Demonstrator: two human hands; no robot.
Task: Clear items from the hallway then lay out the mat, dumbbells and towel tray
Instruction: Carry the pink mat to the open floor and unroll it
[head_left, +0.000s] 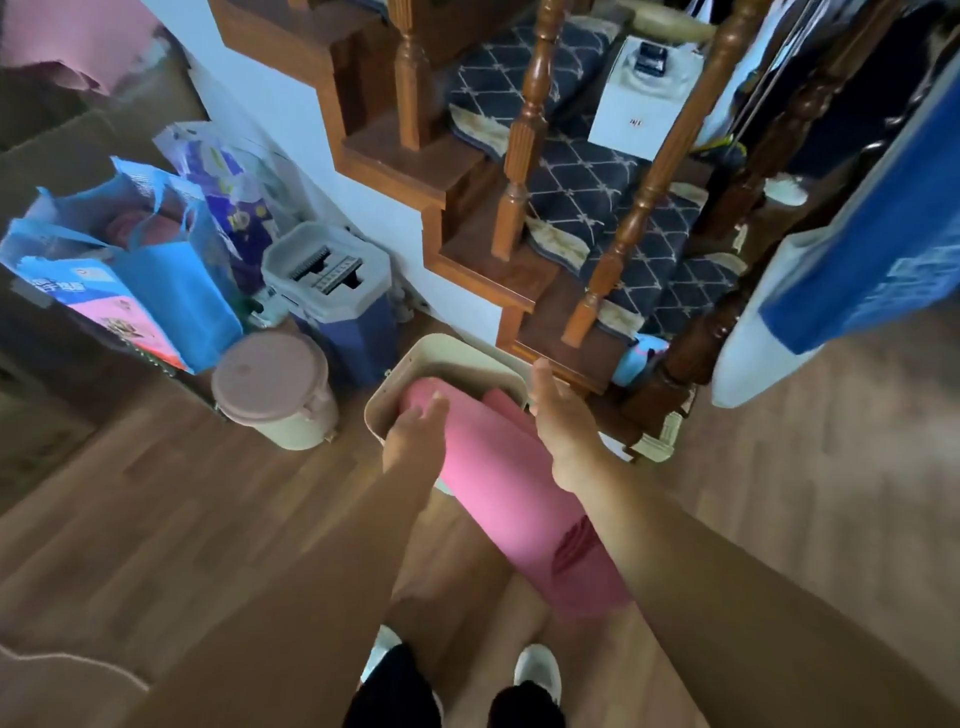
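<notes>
Left grip (415, 431) clasping top of rolled pink mat (509, 499) leaning in beige bin (415, 358); right grip (563, 421) pressing mat's other side, fingers hidden, closure unclear.

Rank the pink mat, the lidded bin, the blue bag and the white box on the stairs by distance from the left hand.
1. pink mat, touching the left hand
2. lidded bin, left on the floor
3. blue bag, far left
4. white box, up the stairs
</notes>
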